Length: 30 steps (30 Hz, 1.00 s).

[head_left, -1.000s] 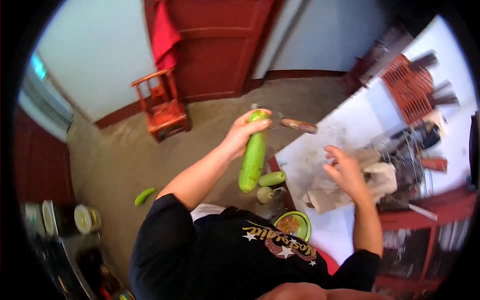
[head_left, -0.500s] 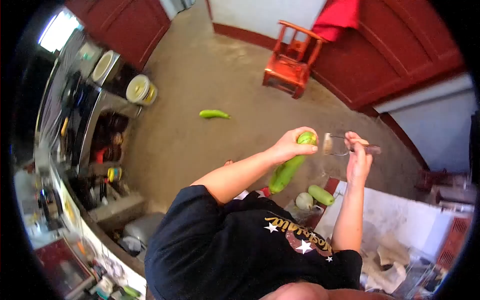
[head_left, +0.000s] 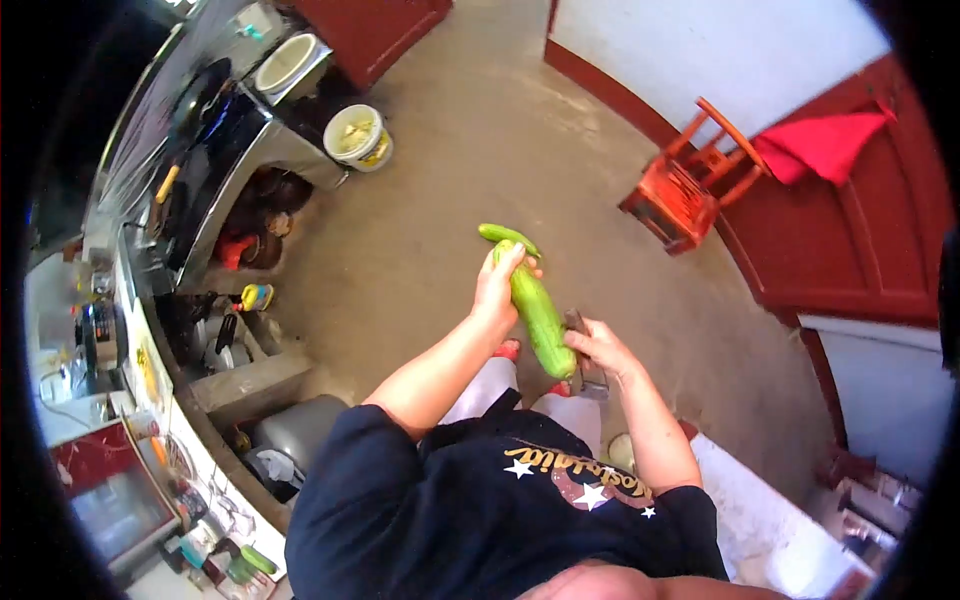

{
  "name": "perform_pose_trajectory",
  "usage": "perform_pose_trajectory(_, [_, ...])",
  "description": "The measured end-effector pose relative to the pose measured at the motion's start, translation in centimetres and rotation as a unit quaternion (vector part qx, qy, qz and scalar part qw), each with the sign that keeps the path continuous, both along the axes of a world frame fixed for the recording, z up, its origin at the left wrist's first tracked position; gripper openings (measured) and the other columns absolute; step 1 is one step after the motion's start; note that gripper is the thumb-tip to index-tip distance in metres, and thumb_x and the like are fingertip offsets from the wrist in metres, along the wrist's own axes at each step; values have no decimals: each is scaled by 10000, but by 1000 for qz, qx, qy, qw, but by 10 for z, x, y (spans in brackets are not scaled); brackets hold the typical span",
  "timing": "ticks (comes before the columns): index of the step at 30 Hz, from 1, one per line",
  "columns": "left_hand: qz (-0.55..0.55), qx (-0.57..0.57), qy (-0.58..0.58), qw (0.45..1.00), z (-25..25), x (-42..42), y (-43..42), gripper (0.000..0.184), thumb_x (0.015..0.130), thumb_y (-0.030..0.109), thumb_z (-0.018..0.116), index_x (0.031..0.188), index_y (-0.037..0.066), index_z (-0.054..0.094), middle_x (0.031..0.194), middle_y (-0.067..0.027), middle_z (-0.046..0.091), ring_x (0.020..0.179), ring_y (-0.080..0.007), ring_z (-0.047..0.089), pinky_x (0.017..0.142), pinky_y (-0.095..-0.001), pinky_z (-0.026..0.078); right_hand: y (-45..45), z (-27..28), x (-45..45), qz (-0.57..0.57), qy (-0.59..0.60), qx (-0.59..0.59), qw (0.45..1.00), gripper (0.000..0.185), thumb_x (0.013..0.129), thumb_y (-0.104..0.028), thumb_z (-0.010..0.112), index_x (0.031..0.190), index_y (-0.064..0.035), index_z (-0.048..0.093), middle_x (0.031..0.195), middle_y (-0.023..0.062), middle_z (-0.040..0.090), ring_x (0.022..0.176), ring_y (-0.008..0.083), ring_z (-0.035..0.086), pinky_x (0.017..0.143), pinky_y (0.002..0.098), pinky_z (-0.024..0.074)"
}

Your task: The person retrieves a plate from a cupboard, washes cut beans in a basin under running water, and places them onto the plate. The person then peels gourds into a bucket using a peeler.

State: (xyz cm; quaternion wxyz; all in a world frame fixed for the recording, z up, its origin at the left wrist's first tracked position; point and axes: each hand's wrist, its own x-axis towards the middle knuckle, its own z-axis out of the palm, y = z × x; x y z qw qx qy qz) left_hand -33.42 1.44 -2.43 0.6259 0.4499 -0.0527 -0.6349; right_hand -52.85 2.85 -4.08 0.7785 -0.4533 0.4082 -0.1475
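My left hand (head_left: pixel 496 288) is closed around the upper end of a long green gourd (head_left: pixel 541 318), which slants down toward my body. My right hand (head_left: pixel 606 350) grips the dark handle of a peeler (head_left: pixel 594 384), close beside the gourd's lower end. The peeler's metal frame points down toward my lap. Whether its blade touches the skin, I cannot tell. Beyond my left hand, a second green gourd (head_left: pixel 508 237) lies on the floor. A pale round gourd (head_left: pixel 622 453) is partly hidden behind my right forearm.
A small red wooden chair (head_left: pixel 690 190) stands at the right, near a red cloth (head_left: pixel 825 150). A white bucket (head_left: pixel 357 137) with pale scraps sits by the stove at the left. A cluttered counter (head_left: pixel 160 390) runs down the left side. A white slab (head_left: pixel 760 510) is at lower right.
My right hand has brought the peeler down and left, beside the gourd. My left hand has moved left, and the gourd's lower end now points right. The view has turned.
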Motion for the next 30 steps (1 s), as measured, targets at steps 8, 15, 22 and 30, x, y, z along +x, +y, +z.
perform_pose_trajectory(8, [87,123,37,988,-65,72,0,306,790,307,627,974,112,480,832,-110,572,745,-262,570,646,-406,478,-57,-32,73,202,7,29,979,381,733,-348,659,928,-34,567,641,-8,521,462,74,454,403,212,368])
perform_pose_trajectory(15, [176,186,47,965,-135,112,-22,311,803,369,588,964,125,479,809,-110,553,748,-279,560,661,-430,471,-133,-107,101,237,32,119,964,360,751,-253,645,997,-28,506,713,58,583,471,103,522,433,234,439])
perform_pose_trajectory(22, [157,180,126,963,-184,136,-78,426,831,527,452,905,108,466,751,-94,526,717,-266,545,657,-482,463,-217,-269,79,44,319,109,940,104,749,-121,608,814,-67,547,666,23,558,542,80,548,439,226,462])
perform_pose_trajectory(30, [146,252,92,952,-353,147,-74,291,851,339,497,944,64,482,783,-112,555,733,-245,558,668,-384,475,-224,-485,207,163,404,-220,873,230,719,-228,559,864,-55,604,837,168,619,814,381,570,738,457,456])
